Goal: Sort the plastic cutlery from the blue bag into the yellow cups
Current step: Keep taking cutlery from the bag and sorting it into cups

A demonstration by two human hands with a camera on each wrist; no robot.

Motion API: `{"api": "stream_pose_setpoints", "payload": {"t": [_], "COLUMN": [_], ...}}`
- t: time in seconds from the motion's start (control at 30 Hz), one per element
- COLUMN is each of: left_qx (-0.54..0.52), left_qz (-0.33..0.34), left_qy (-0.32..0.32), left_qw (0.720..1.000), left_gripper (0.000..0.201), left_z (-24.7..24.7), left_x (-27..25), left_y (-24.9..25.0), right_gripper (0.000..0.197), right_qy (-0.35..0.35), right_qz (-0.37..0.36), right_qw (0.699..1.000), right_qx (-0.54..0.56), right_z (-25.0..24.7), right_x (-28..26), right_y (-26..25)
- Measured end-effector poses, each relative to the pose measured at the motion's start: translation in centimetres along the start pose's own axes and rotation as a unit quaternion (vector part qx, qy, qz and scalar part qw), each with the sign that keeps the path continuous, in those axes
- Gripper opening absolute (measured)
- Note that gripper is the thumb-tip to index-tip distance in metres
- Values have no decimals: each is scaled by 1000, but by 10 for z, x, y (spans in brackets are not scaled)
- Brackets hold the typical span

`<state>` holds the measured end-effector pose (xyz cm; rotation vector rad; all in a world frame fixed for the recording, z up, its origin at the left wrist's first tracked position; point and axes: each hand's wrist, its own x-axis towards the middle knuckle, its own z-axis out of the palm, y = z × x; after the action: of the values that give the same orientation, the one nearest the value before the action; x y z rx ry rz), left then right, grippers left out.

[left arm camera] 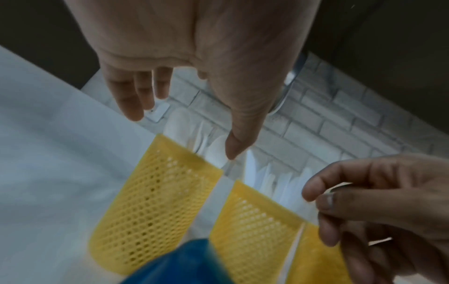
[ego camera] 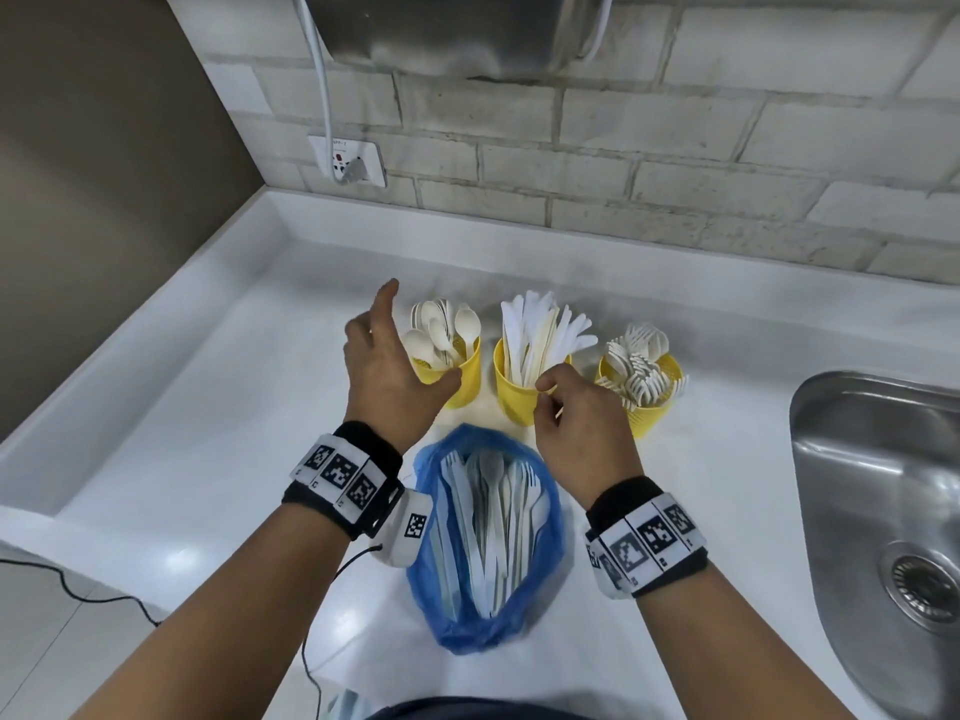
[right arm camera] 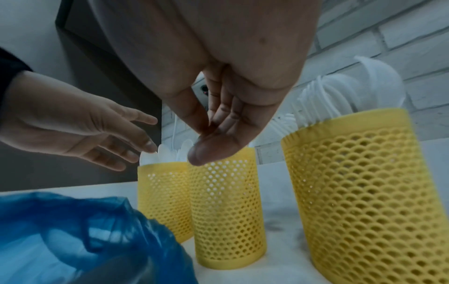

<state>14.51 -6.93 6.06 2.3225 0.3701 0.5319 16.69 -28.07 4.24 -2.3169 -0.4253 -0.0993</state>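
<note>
Three yellow mesh cups stand in a row on the white counter: the left cup [ego camera: 465, 379] holds spoons, the middle cup [ego camera: 511, 397] knives, the right cup [ego camera: 647, 410] forks. In front of them lies the blue bag [ego camera: 550, 517], open, with several white pieces of cutlery [ego camera: 493, 506] inside. My left hand [ego camera: 395, 366] hovers over the spoon cup [left arm camera: 155, 201] with fingers spread and nothing in it. My right hand [ego camera: 566, 407] is at the near rim of the knife cup [right arm camera: 226, 207], fingers loosely bent, thumb [right arm camera: 206, 151] near the fingertips, with nothing visible between them.
A steel sink [ego camera: 883, 511] is set into the counter at the right. A brick wall with a socket [ego camera: 348, 161] and a white cable runs behind the cups. The counter's raised edge [ego camera: 130, 356] lies to the left.
</note>
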Motion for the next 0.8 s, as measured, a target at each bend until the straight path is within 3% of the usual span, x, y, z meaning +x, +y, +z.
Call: {"api": "stream_pose_setpoints", "payload": {"t": [0.07, 0.17, 0.27, 0.43, 0.5, 0.63, 0.8], "left_qx": [-55, -45, -1, 86, 115, 185, 250], "left_qz": [22, 37, 64, 93, 93, 81, 24], "left_qy": [-25, -162, -288, -419, -452, -466, -447], "left_qw": [998, 985, 956, 899, 880, 861, 858], "left_gripper": [76, 27, 7, 2, 11, 20, 37], "left_z": [-13, -24, -19, -11, -9, -9, -6], "left_x": [-21, -54, -84, -117, -125, -131, -132], "left_y": [16, 33, 30, 4, -2, -10, -20], "right_gripper": [7, 8, 9, 16, 17, 23, 29], "right_qy": [-12, -58, -112, -192, -226, -277, -260], "right_qz": [6, 15, 21, 47, 51, 67, 96], "right_qw": [1000, 998, 993, 980, 972, 954, 951], "right_qx": [21, 35, 28, -16, -30, -90, -137], "right_z": [-3, -4, 3, 14, 18, 19, 23], "right_x": [-9, -26, -45, -77, -88, -97, -102], "right_y": [-2, -6, -6, -5, -3, -3, -5]}}
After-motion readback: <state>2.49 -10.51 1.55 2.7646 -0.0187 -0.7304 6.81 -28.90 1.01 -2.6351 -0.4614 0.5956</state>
